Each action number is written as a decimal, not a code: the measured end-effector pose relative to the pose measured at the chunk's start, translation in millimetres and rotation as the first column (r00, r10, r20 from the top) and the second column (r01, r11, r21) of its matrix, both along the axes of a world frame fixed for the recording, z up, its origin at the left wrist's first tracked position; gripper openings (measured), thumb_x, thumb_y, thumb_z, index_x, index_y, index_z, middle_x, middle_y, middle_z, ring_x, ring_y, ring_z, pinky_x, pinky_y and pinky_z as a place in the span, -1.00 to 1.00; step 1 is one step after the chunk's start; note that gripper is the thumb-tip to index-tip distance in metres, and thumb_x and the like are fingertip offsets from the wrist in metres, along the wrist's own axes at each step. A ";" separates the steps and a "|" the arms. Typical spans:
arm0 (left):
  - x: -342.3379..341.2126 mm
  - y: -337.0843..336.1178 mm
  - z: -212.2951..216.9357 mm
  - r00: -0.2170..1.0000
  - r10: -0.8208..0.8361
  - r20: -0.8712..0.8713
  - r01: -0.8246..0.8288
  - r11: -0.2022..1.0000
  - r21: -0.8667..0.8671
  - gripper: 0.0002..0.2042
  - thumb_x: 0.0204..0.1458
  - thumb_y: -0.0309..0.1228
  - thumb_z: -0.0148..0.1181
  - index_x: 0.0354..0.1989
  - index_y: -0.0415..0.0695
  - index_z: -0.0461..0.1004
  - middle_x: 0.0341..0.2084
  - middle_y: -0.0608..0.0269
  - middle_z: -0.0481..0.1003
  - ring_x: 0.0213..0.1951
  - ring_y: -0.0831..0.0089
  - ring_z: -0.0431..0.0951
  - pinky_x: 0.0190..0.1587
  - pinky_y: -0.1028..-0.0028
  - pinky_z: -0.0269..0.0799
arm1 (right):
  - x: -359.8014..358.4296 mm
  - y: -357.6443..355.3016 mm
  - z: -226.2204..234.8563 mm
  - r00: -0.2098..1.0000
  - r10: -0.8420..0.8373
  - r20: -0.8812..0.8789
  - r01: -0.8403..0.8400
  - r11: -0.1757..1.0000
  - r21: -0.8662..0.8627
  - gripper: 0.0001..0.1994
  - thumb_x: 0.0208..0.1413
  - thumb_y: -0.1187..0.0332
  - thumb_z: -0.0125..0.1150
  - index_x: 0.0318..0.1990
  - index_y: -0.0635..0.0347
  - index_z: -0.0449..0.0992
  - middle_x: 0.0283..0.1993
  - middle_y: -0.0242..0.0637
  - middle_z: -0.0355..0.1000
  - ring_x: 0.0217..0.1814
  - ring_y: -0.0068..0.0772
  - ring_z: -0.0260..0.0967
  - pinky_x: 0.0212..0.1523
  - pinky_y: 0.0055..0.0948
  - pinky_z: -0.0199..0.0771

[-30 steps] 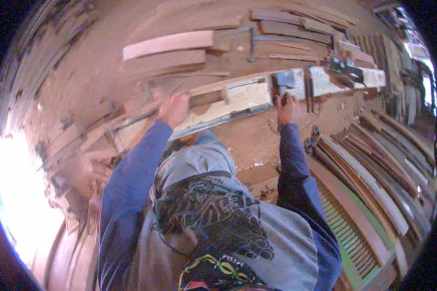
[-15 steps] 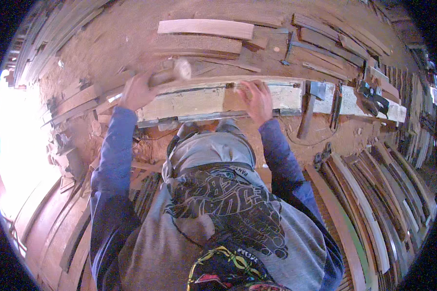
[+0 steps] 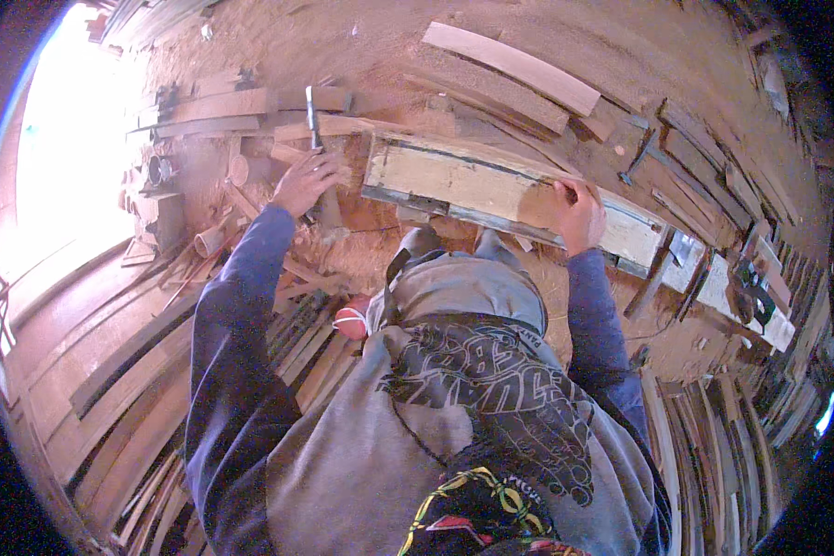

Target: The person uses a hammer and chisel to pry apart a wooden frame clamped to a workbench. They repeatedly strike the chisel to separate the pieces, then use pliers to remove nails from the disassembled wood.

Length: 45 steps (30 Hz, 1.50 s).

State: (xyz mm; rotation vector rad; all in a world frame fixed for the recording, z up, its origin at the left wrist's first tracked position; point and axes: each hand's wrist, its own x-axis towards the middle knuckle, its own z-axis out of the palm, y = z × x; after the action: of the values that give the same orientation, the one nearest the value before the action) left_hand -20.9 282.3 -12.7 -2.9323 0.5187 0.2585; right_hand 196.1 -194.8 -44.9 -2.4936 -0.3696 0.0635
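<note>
Half a sec on, the person's L hand [image 3: 308, 183] sits out past the L end of the pale plank [image 3: 454, 176], no longer over it w/ that round-ended wooden thing; R hand [image 3: 582, 221] is now down by the plank's near side; the whole view swings too. From where I stand, what counts is the slim metal tool [image 3: 311, 116]: it lies just beyond the L fingertips, long axis running nearly straight away from the person, bright end far, darker end right at the fingers. L hand is obv. the nearer one; R is well apart, w/ most of the plank's length btwn. L fingers are bent & close together at the tool's dark end, but can't tell if they're clamped on it or only touching. A brownish wood bit [image 3: 341, 173] shows just R of those fingers, too blurred to name. R fingers are curled in toward the thumb, beside a brown patch [image 3: 539, 204] on the plank; can't tell if anything's pinched in there. Farther R, approx. crosswise to the plank, lies a dark-handled tool [image 3: 653, 278], near R hand but apart from it.
</note>
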 end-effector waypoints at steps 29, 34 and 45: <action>14.2 24.1 -26.3 0.950 0.307 0.059 -0.225 0.802 -0.554 -0.66 -0.03 -0.52 0.06 -0.03 -0.10 0.50 0.08 0.10 0.39 0.13 0.06 0.38 0.20 0.17 0.30 | -19.9 -16.8 -40.8 0.938 -0.260 0.228 0.262 0.965 0.019 -0.85 0.19 0.36 0.14 -0.19 0.25 0.43 -0.37 -0.13 0.44 -0.27 -0.13 0.46 -0.23 -0.19 0.44; 20.9 8.9 -31.9 0.910 0.410 0.062 -0.281 0.719 -0.636 -0.74 0.11 -0.47 0.04 -0.03 -0.11 0.49 0.04 0.08 0.41 0.10 0.03 0.39 0.18 0.18 0.30 | -14.8 -122.3 -42.4 0.782 -0.614 0.105 0.568 0.772 0.284 -0.89 0.24 0.40 0.12 -0.18 0.25 0.39 -0.39 -0.34 0.41 -0.45 -0.54 0.39 -0.44 -0.52 0.46; 86.2 -146.6 11.2 0.825 0.526 0.207 -0.306 0.723 -0.619 -0.74 0.14 -0.35 0.12 -0.03 -0.10 0.51 -0.06 0.02 0.50 0.03 0.04 0.45 0.12 0.19 0.33 | 10.9 -373.3 -33.8 0.624 -0.781 0.003 0.771 0.616 0.160 -0.42 0.01 0.31 0.37 0.15 0.25 0.25 -0.05 -0.19 0.36 -0.02 -0.26 0.32 0.00 -0.33 0.37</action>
State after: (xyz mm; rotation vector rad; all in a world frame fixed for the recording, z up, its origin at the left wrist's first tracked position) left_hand 65.3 135.7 -1.5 -3.5128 -0.2012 -0.5029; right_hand 207.0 -568.1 -78.6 -2.2964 0.6969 -0.4004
